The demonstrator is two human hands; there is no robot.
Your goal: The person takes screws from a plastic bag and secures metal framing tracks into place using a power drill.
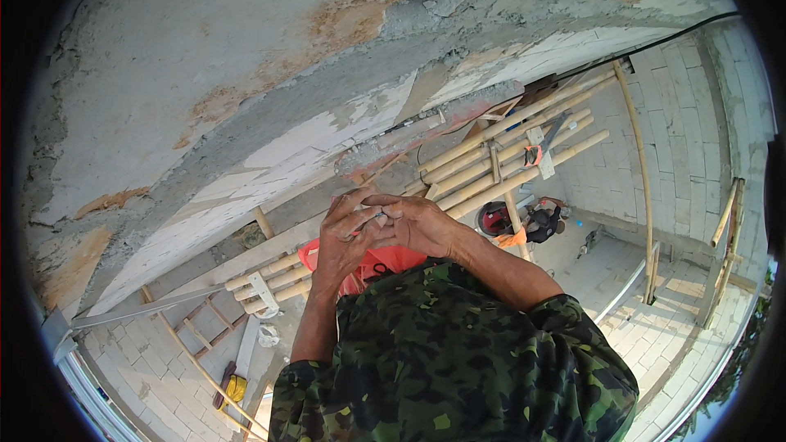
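My left hand (344,233) and my right hand (422,225) meet in front of my chest, above the bamboo scaffold. The fingers of both are bent and pressed together at the tips. Whatever lies between them is too small or too hidden to name. Just below the hands, a red plastic bag (397,259) shows against my camouflage shirt (458,352), partly covered by my wrists.
Bamboo poles (524,160) run across the scaffold beside a block wall with rough grey plaster (246,57). A spirit-level-like metal strip (262,293) lies over poles at left. Below right, a person (544,221) stands near a dark red bucket (494,218).
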